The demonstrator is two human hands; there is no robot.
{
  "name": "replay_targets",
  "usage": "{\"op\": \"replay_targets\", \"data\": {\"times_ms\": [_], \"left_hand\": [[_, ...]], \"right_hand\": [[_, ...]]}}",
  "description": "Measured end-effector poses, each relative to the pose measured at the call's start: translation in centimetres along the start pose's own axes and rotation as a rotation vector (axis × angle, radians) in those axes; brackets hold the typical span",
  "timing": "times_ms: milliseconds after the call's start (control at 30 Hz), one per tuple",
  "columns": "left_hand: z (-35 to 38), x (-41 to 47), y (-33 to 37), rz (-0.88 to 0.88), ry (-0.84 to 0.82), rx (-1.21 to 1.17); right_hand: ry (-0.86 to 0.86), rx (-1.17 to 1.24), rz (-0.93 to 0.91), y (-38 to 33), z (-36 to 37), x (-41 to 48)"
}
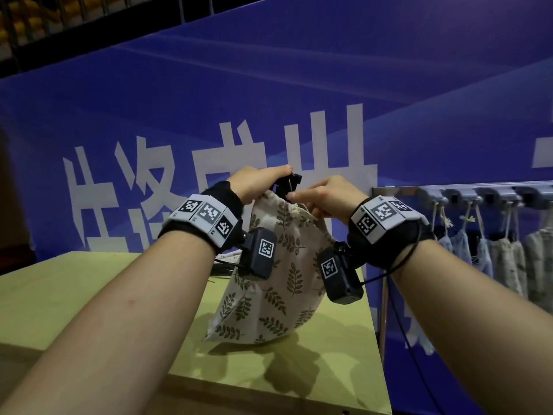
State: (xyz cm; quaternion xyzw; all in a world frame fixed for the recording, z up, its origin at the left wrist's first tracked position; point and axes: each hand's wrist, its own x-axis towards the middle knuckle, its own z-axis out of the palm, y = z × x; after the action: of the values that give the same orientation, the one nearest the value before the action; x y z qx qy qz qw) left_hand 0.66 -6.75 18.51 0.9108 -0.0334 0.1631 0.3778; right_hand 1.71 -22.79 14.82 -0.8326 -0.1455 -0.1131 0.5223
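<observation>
A cream drawstring bag (278, 283) printed with green leaves hangs from both hands above the yellow-green table (59, 295), its bottom corner touching the tabletop. My left hand (257, 182) grips a black clip (287, 184) at the bag's gathered mouth. My right hand (327, 196) pinches the bag's mouth just below the clip, index finger pointing left. Both wrists wear bands with black-and-white markers and small black boxes.
A rail with grey hooks (466, 196) runs along the blue banner wall (299, 85) at the right; several pale cloth bags (505, 259) hang from it. Dark cables (223, 266) lie on the table behind the bag. The table's right edge is near my right forearm.
</observation>
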Motion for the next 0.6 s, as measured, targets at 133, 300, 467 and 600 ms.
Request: {"op": "replay_targets", "data": {"times_ms": [133,300,467,600], "left_hand": [[-0.1,-0.1,0.0,0.011,-0.002,0.024],[-0.1,0.0,-0.2,-0.002,-0.006,0.006],[-0.2,0.3,-0.4,-0.022,-0.032,-0.051],[0.3,0.3,-0.3,0.005,-0.036,-0.078]], "right_hand": [[-0.093,-0.131,0.035,0.2,-0.4,0.0],[-0.094,-0.069,0.019,0.0,-0.8,-0.2],[-0.077,0.108,-0.016,0.2,-1.5,-0.3],[-0.025,0.228,-0.023,-0.3,-1.3,-0.7]]}}
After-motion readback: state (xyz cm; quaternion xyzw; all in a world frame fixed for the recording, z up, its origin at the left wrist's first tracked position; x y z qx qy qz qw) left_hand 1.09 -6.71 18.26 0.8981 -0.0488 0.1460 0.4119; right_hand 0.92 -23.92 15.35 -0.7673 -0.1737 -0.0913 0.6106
